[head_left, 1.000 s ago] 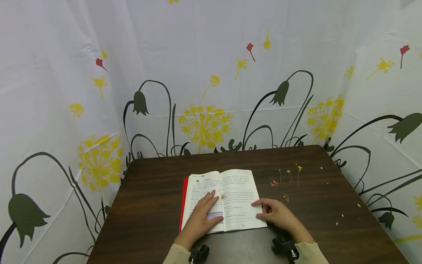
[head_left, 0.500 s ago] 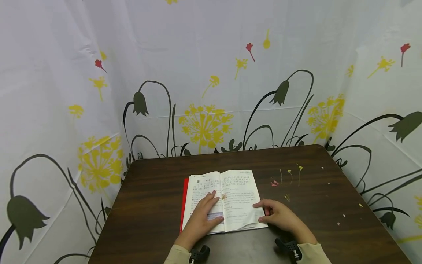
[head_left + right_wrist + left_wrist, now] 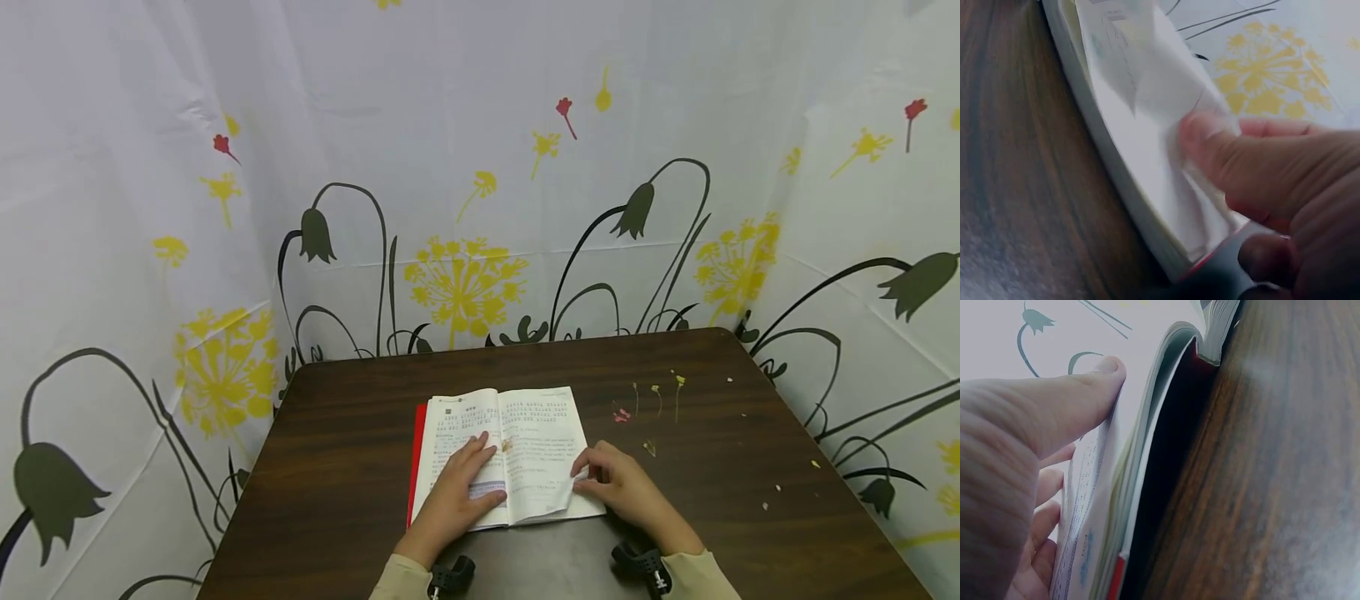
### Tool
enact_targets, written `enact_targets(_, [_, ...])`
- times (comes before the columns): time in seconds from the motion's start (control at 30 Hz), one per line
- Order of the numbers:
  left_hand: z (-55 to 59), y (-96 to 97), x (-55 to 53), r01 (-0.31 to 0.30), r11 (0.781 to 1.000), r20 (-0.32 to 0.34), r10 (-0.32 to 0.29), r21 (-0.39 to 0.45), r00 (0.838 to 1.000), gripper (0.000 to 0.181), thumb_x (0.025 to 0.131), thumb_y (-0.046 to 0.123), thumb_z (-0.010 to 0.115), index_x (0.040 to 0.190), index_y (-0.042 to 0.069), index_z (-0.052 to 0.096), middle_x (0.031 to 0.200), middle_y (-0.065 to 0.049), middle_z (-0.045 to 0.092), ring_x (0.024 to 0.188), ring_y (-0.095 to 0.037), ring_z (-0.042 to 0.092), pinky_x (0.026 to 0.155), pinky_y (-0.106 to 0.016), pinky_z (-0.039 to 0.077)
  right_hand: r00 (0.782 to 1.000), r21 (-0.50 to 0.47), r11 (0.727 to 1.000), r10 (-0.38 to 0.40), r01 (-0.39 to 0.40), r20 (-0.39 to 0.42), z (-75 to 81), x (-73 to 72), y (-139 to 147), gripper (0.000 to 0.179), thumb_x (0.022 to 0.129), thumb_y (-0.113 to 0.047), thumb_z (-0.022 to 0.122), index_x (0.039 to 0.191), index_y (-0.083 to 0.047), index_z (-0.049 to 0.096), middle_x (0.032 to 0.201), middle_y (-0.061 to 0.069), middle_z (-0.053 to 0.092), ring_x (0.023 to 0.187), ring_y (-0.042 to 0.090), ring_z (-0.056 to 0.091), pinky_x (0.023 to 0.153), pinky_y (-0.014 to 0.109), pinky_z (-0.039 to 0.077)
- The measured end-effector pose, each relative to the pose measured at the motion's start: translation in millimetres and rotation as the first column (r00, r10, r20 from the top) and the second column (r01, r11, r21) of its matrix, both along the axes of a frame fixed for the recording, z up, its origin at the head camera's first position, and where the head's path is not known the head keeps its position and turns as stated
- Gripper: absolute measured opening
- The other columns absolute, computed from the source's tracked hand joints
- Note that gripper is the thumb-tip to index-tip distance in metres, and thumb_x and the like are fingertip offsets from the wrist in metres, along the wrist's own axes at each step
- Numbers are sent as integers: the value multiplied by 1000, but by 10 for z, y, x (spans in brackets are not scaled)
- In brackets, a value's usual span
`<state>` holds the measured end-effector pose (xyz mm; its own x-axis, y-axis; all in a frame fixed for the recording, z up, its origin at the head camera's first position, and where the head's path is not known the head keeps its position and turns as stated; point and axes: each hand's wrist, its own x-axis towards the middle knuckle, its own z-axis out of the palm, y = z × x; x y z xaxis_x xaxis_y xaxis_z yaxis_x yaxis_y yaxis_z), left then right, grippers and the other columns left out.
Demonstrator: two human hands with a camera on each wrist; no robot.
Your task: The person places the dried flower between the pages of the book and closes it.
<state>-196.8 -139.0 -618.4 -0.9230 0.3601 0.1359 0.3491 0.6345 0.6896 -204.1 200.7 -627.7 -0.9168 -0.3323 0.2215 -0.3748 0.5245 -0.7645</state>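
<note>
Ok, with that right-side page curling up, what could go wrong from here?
The curled page could crease or tear where the right hand bends it. Another sheet might come along; I can't tell how many are pinched. The left hand, resting on the left page, may get in the way if it's turned.

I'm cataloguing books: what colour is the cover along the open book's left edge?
Red; the cover shows best in the head view.

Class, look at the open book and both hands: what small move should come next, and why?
Probably, the right hand should draw the right page leftward: it pinches that page, which is bent up off the stack beneath, while the left hand rests on the left page.
</note>
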Motion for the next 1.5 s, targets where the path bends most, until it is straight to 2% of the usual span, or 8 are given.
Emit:
enact_targets(0.23, [-35, 11, -17, 9, 1000, -9, -9, 23, 1000, 75, 92, 39, 87, 157, 15, 59, 176, -2, 42, 164, -36, 36, 131, -64, 32, 993, -237, 971, -1, 28, 116, 33, 21, -12, 14, 99, -20, 81, 111, -24, 74, 91, 1, 60, 71, 10, 52, 61, 25, 46])
enact_targets(0.47, [-15, 14, -24, 4, 1000, -4, -4, -2, 1000, 75, 92, 41, 86, 158, 18, 58, 176, 0, 41, 165, -34, 35, 131, -63, 32, 898, -513, 819, -6, 257, 440, 120, 32, -156, 59, 101, -15, 79, 148, 0, 47, 93, 3, 67, 74, 10, 63, 63, 23, 54])
enact_targets(0.6, [-2, 17, -34, 7, 1000, 1, -7, -1, 1000, 76, 93, 41, 86, 159, 18, 57, 177, 0, 41, 166, -33, 34, 132, -63, 32, 844, -481, 838, 49, 256, 534, 127, 56, -223, 53, 105, -16, 73, 148, 5, 51, 107, 10, 78, 84, 16, 78, 68, 29, 64])
enact_targets(0.77, [-1, 14, -34, 6, 1000, 14, -6, 4, 1000, 76, 93, 42, 85, 159, 19, 56, 177, 1, 39, 166, -33, 32, 132, -63, 31, 864, -472, 847, 32, 243, 502, 128, 96, -284, 42, 108, -16, 68, 143, 4, 58, 113, 15, 79, 82, 19, 79, 64, 30, 63])
enact_targets(1.1, [-49, -9, -13, 10, 1000, 4, -10, -10, 1000, 76, 92, 40, 87, 159, 19, 56, 177, -1, 40, 165, -35, 34, 131, -62, 33, 881, -835, 549, 387, 15, 271, 84, 220, -528, 32, 121, -26, 35, 134, -14, 61, 142, -10, 62, 135, 0, 55, 110, 21, 48])
enact_targets(1.2, [-54, -4, -20, 12, 1000, 5, -12, -1, 1000, 77, 92, 39, 87, 160, 19, 56, 177, -2, 40, 165, -35, 34, 132, -62, 32, 864, -811, 585, 417, -18, 282, 65, 222, -615, 37, 117, -11, 44, 153, -9, 48, 158, -1, 53, 139, -2, 51, 114, 20, 46])
enact_targets(1.4, [-37, 8, -44, 15, 1000, -2, -14, 15, 1000, 76, 93, 40, 86, 159, 19, 56, 178, 1, 38, 167, -32, 31, 132, -60, 32, 879, -536, 840, 314, -82, 358, 76, 270, -693, 81, 107, -14, 66, 174, -14, 20, 177, 17, 31, 150, -3, 39, 117, 11, 33])
enact_targets(1.5, [-28, 12, -58, 17, 1000, -17, -17, 17, 1000, 75, 93, 41, 86, 159, 19, 57, 178, 0, 38, 167, -33, 32, 131, -61, 33, 905, -394, 905, 293, -159, 308, 94, 297, -720, 81, 106, -23, 72, 172, -23, 26, 179, 10, 30, 159, 3, 30, 121, 9, 24])
